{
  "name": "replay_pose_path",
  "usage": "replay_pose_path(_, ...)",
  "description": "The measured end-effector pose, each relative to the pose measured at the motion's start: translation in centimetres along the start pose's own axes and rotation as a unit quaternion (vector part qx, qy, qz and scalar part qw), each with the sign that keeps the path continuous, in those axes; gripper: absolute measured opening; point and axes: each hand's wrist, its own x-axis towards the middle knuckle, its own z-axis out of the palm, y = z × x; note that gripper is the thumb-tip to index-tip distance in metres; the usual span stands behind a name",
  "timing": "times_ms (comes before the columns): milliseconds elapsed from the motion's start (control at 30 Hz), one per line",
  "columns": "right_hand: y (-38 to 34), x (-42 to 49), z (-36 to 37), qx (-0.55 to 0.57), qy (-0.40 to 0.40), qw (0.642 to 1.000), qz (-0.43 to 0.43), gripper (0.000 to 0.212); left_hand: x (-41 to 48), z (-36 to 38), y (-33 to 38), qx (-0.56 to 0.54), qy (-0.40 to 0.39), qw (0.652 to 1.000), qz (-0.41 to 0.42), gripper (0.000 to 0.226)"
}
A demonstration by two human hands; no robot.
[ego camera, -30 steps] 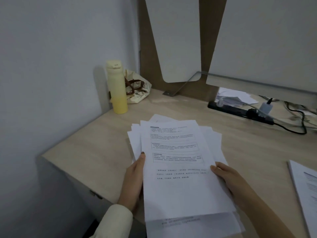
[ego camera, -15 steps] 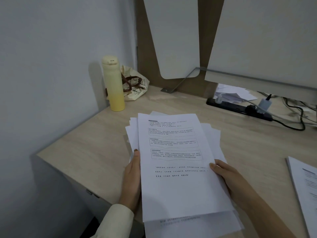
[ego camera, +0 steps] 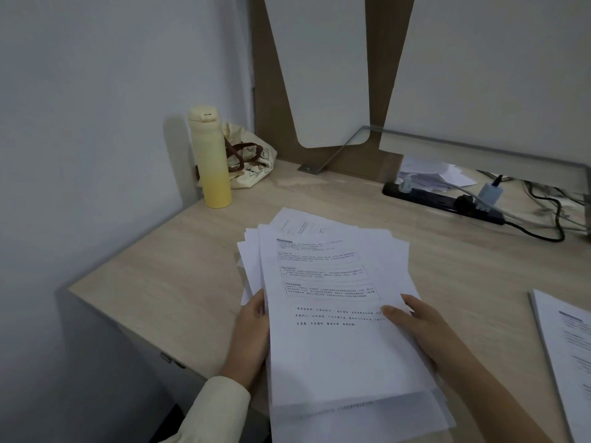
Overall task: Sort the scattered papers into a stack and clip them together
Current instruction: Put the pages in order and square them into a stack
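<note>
While both the left hand (ego camera: 252, 330) and right hand (ego camera: 419, 327) pinch the gathered papers (ego camera: 335, 314) by their edges, the sheets remain fanned, unsquared and unclipped.

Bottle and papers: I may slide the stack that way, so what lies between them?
Only bare desk shows between the bottle and the papers in the head view.

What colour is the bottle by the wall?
The bottle is pale cream at the top, fading to yellow at the base; it shows in the head view, the only one.
</note>
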Motion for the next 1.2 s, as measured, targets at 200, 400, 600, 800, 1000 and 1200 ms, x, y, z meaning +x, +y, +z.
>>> replay_pose_path(200,0.2,-0.1,-0.1,-0.226,0.098,0.964,-0.098,0.02,0.3,0.3,-0.6,0.108,0.054,0.991,0.053,0.01)
replay_pose_path(400,0.4,-0.2,-1.0,-0.175,0.119,0.975,-0.067,0.016,-0.1,0.0,-0.1,0.173,0.053,0.978,0.1,0.034)
replay_pose_path(600,0.6,0.1,-1.0,-0.159,0.123,0.978,-0.048,0.02,-0.8,0.1,0.9,0.163,0.014,0.978,0.133,0.027)
replay_pose_path(800,0.4,-0.6,-5.0,-0.151,0.204,0.967,-0.01,0.023,-0.7,-1.4,0.4,0.058,0.01,0.997,0.038,0.005)
replay_pose_path(1000,0.6,-0.8,-4.0,-0.117,0.177,0.977,-0.028,0.019,-0.3,-1.5,-0.2,-0.013,0.012,1.0,0.007,0.06)
replay_pose_path(1200,1.2,-0.6,-0.9,-0.171,0.099,0.979,-0.041,0.015,-0.5,-1.1,0.3,-0.045,-0.035,0.998,-0.027,0.039)
